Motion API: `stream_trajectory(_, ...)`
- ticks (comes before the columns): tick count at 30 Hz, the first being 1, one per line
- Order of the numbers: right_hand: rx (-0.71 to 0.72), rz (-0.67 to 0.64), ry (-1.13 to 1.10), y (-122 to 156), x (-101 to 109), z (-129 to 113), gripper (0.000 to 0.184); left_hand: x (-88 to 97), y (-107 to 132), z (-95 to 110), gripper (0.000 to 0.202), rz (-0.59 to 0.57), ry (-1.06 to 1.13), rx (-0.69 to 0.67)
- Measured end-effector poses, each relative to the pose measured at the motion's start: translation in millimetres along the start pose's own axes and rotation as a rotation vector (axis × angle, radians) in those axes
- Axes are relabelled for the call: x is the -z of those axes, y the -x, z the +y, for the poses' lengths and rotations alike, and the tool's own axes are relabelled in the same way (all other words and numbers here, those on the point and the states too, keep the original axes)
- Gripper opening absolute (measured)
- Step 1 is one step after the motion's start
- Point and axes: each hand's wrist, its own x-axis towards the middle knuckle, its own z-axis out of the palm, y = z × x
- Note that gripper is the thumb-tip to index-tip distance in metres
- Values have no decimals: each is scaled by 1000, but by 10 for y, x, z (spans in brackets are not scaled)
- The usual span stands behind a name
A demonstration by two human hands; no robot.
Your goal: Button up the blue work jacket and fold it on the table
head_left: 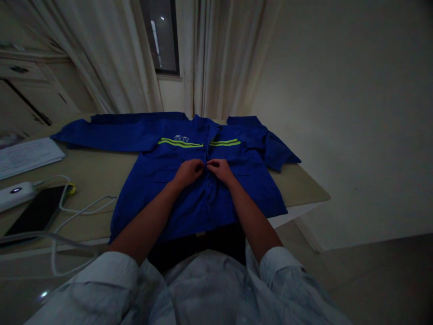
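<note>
A blue work jacket with yellow-green stripes lies spread on the table, collar away from me and sleeves out to both sides. Its front opening runs down the middle. My left hand pinches the left edge of that opening, just below the stripes. Close beside it, my right hand is closed on the other edge, fingertips almost meeting the left ones. Whether a button sits between the fingers is too dark and small to tell. Below my hands the jacket's front edges lie slightly rumpled.
On the table at left lie printed papers, a black phone, a white device and a loose white cable. Curtains hang behind, with a wall at right. The table's right corner is rounded.
</note>
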Motion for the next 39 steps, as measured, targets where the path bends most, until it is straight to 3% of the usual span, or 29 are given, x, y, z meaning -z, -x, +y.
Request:
stream_trajectory(15, 18, 9, 75, 8, 3, -38, 19, 107, 20, 40, 20, -58, -158, -81)
stream_trajectory(27, 69, 1, 142, 56, -5, -107, 20, 40, 47, 92, 16, 52, -185, 65)
stream_trajectory(32, 79, -3, 106, 65, -26, -137, 18, 7, 11, 14, 17, 48, -99, 73)
stream_trajectory(39, 53, 164, 159, 55, -33, -140, 19, 33, -15, -37, 19, 55, 82, -44)
